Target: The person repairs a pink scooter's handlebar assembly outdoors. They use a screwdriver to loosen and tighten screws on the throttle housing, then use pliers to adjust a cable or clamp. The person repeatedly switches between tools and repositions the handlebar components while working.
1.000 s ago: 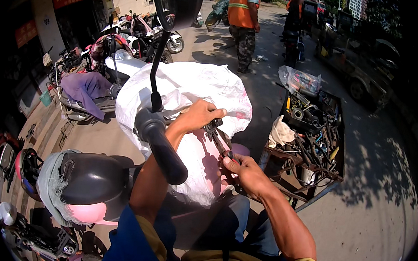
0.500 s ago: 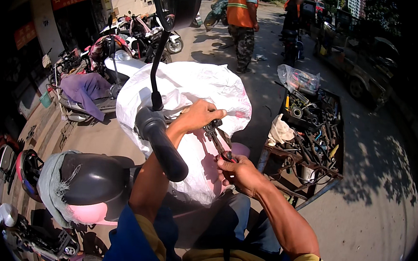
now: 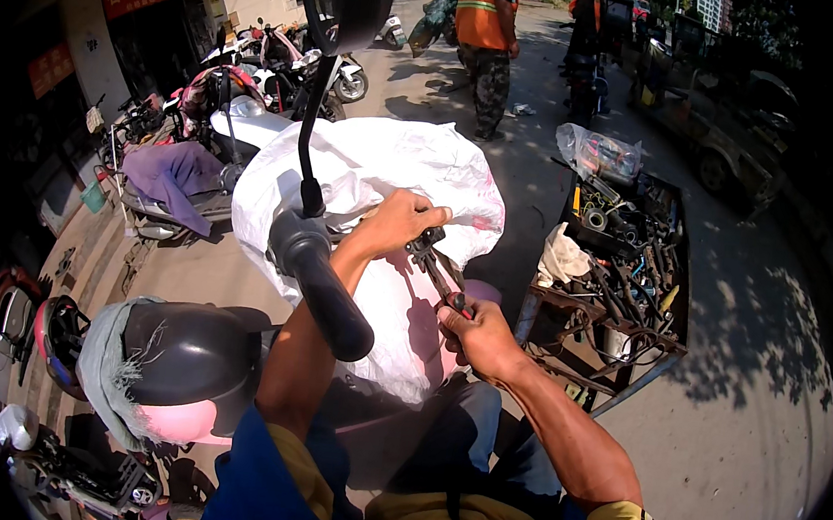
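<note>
My left hand [image 3: 395, 220] pinches a small dark metal part [image 3: 426, 241] over a crumpled white plastic sheet [image 3: 397, 148]. Below it, my right hand [image 3: 484, 342] is closed on red-handled pliers [image 3: 455, 302], whose jaws reach up toward that part; whether they touch it is unclear. A black handlebar grip [image 3: 327, 307] lies just left of my left forearm, with a mirror stalk [image 3: 313, 150] rising behind it. Pink bodywork [image 3: 479, 292] shows at the sheet's right edge.
A metal tool cart [image 3: 627, 260] stands at my right. Parked scooters [image 3: 274, 71] line the left side, and a black seat with pink body [image 3: 191, 359] is at lower left. A person in an orange vest [image 3: 482, 21] and another person [image 3: 581, 35] stand farther back.
Both hands, with the metal part and pliers, have shifted slightly upward in the picture. The orange-vested person appears a little higher in the frame.
</note>
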Demonstrator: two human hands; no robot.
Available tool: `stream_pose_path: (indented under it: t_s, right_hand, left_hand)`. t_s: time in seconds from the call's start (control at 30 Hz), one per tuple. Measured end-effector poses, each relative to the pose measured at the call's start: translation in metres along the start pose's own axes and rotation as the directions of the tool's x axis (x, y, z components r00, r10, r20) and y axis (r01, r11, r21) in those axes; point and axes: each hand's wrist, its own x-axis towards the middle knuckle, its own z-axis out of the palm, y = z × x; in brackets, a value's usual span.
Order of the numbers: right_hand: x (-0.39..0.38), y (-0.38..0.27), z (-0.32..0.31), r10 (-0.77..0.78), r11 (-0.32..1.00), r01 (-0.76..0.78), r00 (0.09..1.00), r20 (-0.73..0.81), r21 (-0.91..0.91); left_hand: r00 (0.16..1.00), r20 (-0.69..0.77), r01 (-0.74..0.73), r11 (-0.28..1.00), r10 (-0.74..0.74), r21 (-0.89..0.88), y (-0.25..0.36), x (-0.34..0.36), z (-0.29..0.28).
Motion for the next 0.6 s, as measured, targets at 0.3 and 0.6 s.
stream_pose_path:
  t_s: [0.3, 0.6]
  right_hand:
    - [-0.005, -0.014, -0.007, 0.108, 0.987, -0.117, 0.991, 0.081, 0.114]
    - [-0.004, -0.011, -0.01, 0.092, 0.993, -0.097, 0.994, 0.065, 0.073]
  left_hand:
    - [1.0, 0.007, 0.007, 1.0, -0.007, -0.01, -0.005, 0.001, 0.0]
    - [0.999, -0.023, -0.049, 0.997, 0.048, -0.055, -0.001, -0.002, 0.002]
